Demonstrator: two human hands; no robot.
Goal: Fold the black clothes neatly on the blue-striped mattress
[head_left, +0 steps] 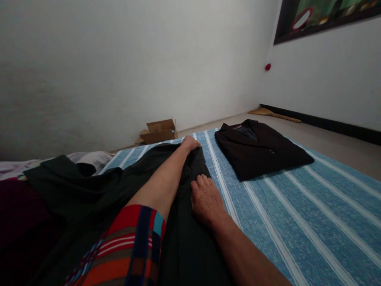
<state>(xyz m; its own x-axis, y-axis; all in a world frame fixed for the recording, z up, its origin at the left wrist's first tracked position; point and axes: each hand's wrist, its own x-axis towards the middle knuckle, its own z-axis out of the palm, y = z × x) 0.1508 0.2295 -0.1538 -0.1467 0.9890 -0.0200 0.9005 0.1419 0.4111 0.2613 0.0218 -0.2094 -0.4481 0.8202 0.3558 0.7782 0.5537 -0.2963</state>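
Note:
A dark green garment (184, 234) lies spread over the striped bedsheet, its left part loosely rumpled. Reaching far forward, my left hand (190, 143) is closed on the garment's far end, with its fingertips partly hidden. Nearer to me, my right hand (207, 198) has its fingers curled on the garment's right edge, gripping the cloth. The garment's kind does not show clearly. To the right of both hands, a folded dark brown jacket (262, 153) with a button lies flat on the sheet.
The blue and white striped sheet (285, 222) covers the surface. An opened cardboard box (157, 133) stands by the wall. A broom (276, 114) lies along the right wall's base. At the left are a maroon cloth (20, 214) and a pale cloth (98, 159).

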